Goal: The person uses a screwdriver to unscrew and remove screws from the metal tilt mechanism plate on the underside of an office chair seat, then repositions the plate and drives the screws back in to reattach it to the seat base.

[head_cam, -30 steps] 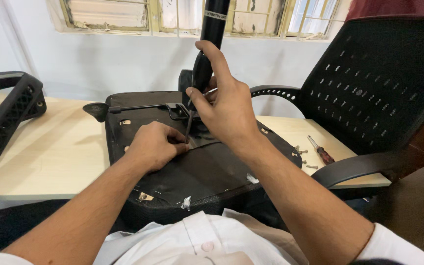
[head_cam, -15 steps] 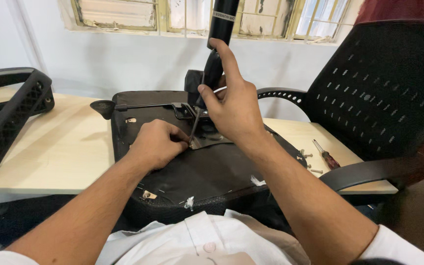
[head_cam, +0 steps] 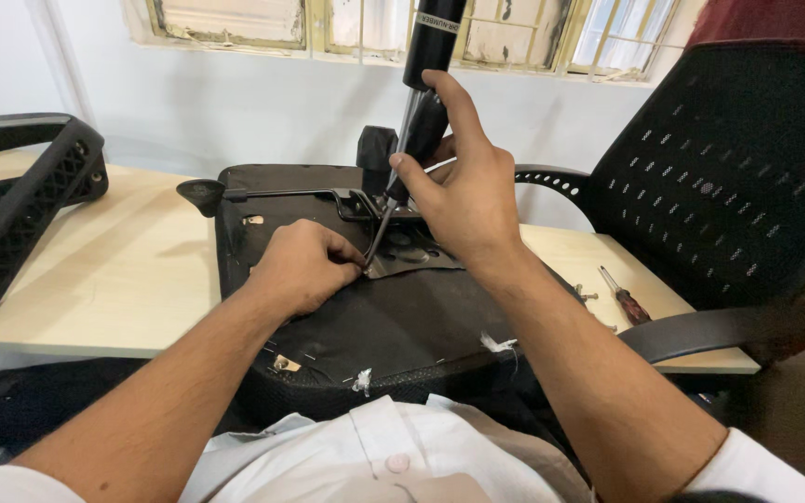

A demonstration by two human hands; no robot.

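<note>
An upturned black office chair seat [head_cam: 393, 326] lies on the light wooden table [head_cam: 132, 279], its metal mechanism plate [head_cam: 412, 253] facing up with a black gas cylinder [head_cam: 432, 47] rising from it. My right hand [head_cam: 463, 186] grips a screwdriver [head_cam: 385, 219] with a black handle, its thin shaft slanting down to the plate's near edge. My left hand [head_cam: 304, 265] rests closed on the seat underside, fingertips pinched right at the screwdriver's tip. What they pinch is hidden. A lever with a black knob [head_cam: 202, 194] sticks out to the left.
A black mesh chair back with armrest [head_cam: 728, 196] stands at the right. A loose black armrest [head_cam: 20, 205] lies at the table's left. A second screwdriver with a dark red handle [head_cam: 624, 298] and small screws [head_cam: 585, 295] lie on the table to the right.
The view has shifted slightly. My right hand has tilted the screwdriver a little; both hands stay at the plate's edge.
</note>
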